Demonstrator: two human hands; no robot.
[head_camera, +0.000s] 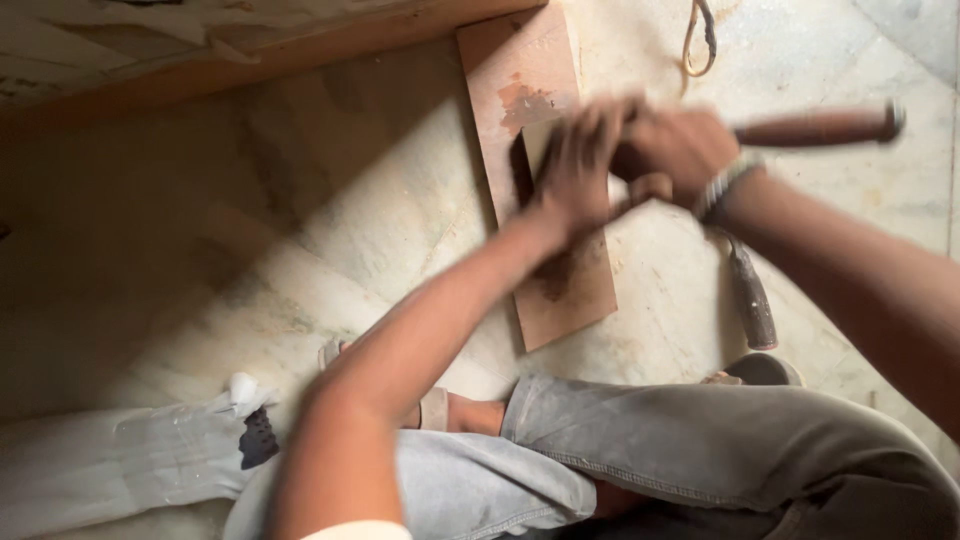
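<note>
Reddish-brown board (545, 270) lies flat on the pale stone floor (380, 230), just ahead of the person's crossed legs in grey trousers (700, 450), far end near a wooden frame edge (300, 50). There's a chipped, paler patch near the board's far end.

Left hand (575, 175) is pressed down on the board's upper half, fingers spread and flat; motion-blurred, and I cannot tell if it pins a small tool or piece under the palm. Right hand (670, 150) is clenched around a wooden-handled tool (820, 127), handle sticking out to the right; the working end is hidden behind both hands, which touch or nearly touch.

A second tool with a dark handle (752, 300) lies on the floor just right of the board. A loop of cord (700, 40) sits at the top. A sandalled foot (430, 405) rests close to the board's near end.

Risks, as judgement: hands are so close that a slip of the right-hand tool would likely hit the left fingers. The board isn't clamped, only hand-held, so a hard push could skid it on the smooth stone. The loose tool beside the knee could get knocked or knelt on. The foot is near the stroke line too.
</note>
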